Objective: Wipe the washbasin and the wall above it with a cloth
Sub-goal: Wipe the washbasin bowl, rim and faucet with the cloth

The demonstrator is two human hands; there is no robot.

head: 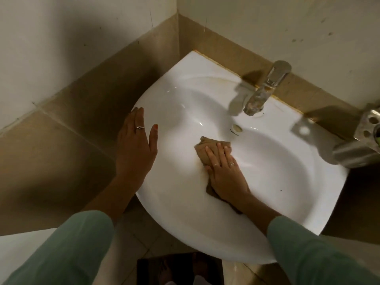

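A white washbasin (pixel 185 95) fills the middle of the view, fixed in a corner. My right hand (pixel 224 171) lies flat on a brown cloth (pixel 207 148) and presses it against the bowl's left inner slope. Part of the cloth trails under my wrist toward the front rim. My left hand (pixel 135 145) rests on the basin's left rim with the fingers spread and holds nothing. The wall above the basin (pixel 277 23) is off-white with small dark specks, over a band of beige tiles (pixel 216 46).
A chrome tap (pixel 265 89) stands at the back of the basin, with the overflow hole (pixel 236 127) below it. A metal toothbrush holder (pixel 362 138) juts out at the right edge. A second wall (pixel 61 48) closes the left side. A dark mat (pixel 178 268) lies on the floor.
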